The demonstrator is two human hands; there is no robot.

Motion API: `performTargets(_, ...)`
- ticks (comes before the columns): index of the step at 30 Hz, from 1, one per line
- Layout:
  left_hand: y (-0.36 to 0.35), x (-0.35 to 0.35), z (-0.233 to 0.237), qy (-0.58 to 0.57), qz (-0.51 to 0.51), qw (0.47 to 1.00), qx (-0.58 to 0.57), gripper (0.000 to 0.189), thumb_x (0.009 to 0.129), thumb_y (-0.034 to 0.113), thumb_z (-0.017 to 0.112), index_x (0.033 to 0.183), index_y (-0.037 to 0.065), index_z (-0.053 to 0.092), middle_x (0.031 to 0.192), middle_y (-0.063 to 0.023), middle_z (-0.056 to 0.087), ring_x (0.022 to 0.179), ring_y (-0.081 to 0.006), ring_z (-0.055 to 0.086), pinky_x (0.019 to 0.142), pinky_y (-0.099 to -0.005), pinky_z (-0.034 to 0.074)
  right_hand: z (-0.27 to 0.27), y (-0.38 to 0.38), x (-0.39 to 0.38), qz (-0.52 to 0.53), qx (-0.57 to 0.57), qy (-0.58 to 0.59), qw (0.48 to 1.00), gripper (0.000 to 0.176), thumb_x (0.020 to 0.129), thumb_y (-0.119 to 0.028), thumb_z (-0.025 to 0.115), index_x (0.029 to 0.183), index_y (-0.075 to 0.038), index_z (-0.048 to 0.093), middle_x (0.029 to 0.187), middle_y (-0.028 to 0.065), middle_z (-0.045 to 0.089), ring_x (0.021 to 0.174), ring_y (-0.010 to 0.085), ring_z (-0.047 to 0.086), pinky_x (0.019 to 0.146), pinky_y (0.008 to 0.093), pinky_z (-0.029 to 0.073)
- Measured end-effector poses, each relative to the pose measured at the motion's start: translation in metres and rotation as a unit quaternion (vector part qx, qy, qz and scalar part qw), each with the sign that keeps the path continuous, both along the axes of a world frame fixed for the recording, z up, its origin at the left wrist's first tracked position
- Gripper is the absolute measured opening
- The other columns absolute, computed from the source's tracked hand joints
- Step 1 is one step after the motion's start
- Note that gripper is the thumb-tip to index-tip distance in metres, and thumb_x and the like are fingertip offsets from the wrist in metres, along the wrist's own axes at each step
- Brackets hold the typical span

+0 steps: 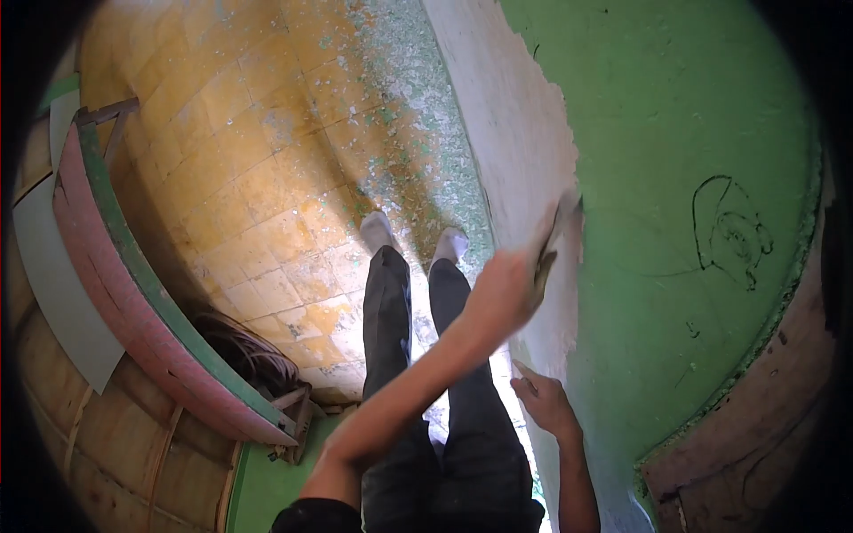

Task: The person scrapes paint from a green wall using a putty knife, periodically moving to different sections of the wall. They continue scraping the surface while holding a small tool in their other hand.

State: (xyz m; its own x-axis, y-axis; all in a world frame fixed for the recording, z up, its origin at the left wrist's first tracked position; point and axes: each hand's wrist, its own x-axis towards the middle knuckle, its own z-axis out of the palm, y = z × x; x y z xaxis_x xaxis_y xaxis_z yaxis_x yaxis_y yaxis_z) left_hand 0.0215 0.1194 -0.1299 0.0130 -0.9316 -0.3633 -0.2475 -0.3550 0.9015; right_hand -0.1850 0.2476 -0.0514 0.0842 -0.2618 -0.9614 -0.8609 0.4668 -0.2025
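My left hand [505, 289] is clenched round the handle of a scraper [555, 233], a tight grip. The tool's long axis runs from 7 o'clock at my fist to 1 o'clock at the blade. The blade tip sits right on the ragged edge where the green paint [675, 133] begins. The paint lies at 3 o'clock from the blade, and the bare plaster [515, 133], chalky, pale and rough, lies at 9 o'clock. My left hand is the nearer one to that edge. My right hand [544, 401] is at 6 o'clock from the scraper, released, with its fingers spread against the plaster and holding nothing.

The paint coat looks matte and thin, torn in an irregular line, with a dark scribble [733, 231] further out at 3 o'clock. The floor [258, 178] by my feet is worn yellow tile, strewn with pale green paint flakes [400, 107]. A curved red and green board [133, 284] leans at 9 o'clock.
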Motion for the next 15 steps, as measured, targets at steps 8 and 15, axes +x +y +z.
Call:
performTargets(8, -0.037, 0.019, -0.005, -0.030, -0.027, 0.999, 0.004, 0.068, 0.100, 0.020, 0.052, 0.159, 0.012, 0.019, 0.070, -0.0302, 0.062, 0.068, -0.0483, 0.065, 0.066, -0.0565, 0.050, -0.002, 0.000, -0.002, 0.002, -0.008, -0.002, 1.000, 0.049, 0.098, -0.030, 0.061, 0.140, -0.006, 0.056, 0.077, 0.0200, 0.063, 0.068, 0.0273, 0.062, 0.072, 0.0388, 0.049)
performTargets(15, -0.042, 0.022, -0.007, 0.017, -0.008, 1.000, 0.016, 0.067, 0.101, 0.016, 0.051, 0.159, 0.009, 0.019, 0.088, -0.0330, 0.063, 0.085, -0.0486, 0.065, 0.084, -0.0503, 0.049, 0.005, -0.017, 0.014, 0.028, 0.045, 0.026, 0.998, 0.049, 0.098, -0.031, 0.062, 0.140, -0.007, 0.056, 0.080, 0.0195, 0.064, 0.071, 0.0266, 0.063, 0.074, 0.0390, 0.050)
